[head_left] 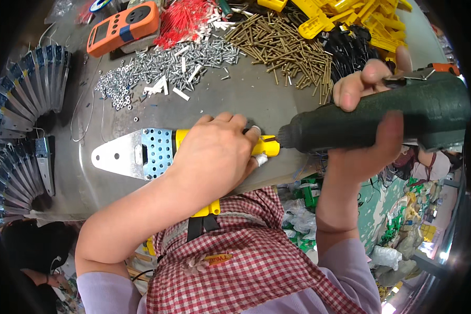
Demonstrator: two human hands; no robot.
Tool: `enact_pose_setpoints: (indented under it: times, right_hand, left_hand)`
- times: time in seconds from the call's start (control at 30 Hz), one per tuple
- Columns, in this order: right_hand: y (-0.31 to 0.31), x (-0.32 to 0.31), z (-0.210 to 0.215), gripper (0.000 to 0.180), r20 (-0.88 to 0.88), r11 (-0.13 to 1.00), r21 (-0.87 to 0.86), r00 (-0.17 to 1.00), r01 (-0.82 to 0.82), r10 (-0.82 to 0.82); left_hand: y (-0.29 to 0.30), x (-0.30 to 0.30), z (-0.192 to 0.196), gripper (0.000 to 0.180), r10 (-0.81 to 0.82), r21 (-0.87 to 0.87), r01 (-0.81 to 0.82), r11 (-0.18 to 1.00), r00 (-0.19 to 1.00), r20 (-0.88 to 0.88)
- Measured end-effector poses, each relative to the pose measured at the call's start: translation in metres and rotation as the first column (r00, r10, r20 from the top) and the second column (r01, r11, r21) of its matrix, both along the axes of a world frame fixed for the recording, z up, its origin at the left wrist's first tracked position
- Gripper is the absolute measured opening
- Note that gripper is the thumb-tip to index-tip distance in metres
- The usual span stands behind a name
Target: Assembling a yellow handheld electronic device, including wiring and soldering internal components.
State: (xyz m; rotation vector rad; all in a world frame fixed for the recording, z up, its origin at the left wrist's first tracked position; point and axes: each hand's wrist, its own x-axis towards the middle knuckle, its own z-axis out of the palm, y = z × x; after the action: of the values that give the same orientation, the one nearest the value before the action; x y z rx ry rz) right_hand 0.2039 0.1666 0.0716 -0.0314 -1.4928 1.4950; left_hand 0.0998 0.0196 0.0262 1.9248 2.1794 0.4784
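My left hand (214, 144) lies closed over a yellow plastic handle (269, 147), its fingertips partly wrapped in white. From the handle's left end sticks out a flat metal plate (119, 156), rounded at the tip, with a bluish perforated guard (158, 152). My right hand (369, 91) grips a dark green power screwdriver (382, 118) held sideways. Its black nose is close to the handle's right end; whether a bit touches the handle cannot be made out. The palm side of my left hand and part of the handle are hidden.
Silver screws (193, 65), long brass-coloured screws (285, 44), nuts (118, 86) and red wire pieces (183, 21) lie in heaps at the back. Yellow shells (345, 21) are piled at back right, an orange meter (123, 29) at back left. Metal plate assemblies (29, 89) stand fanned at left.
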Motion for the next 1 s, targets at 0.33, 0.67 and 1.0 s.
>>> enact_pose_setpoints:
  times: [0.33, 0.67, 1.0]
  right_hand:
    - [-0.009, 0.004, 0.017, 0.093, 0.152, 0.999, 0.036, 0.988, 0.014, -0.019]
    - [-0.009, -0.008, -0.023, 0.06, 0.227, 0.924, 0.005, 0.901, -0.382, 0.371]
    - [-0.005, -0.018, -0.034, 0.064, 0.097, 0.807, 0.003, 0.803, -0.591, 0.588]
  left_hand:
    - [-0.001, -0.002, -0.001, 0.036, -0.025, -0.062, 0.027, 0.998, 0.999, 0.035]
    - [-0.002, 0.002, -0.008, 0.03, 0.004, -0.01, -0.005, 1.0, 1.0, -0.027]
    - [0.003, 0.003, -0.001, 0.02, -0.059, -0.076, 0.054, 0.996, 0.996, -0.069]
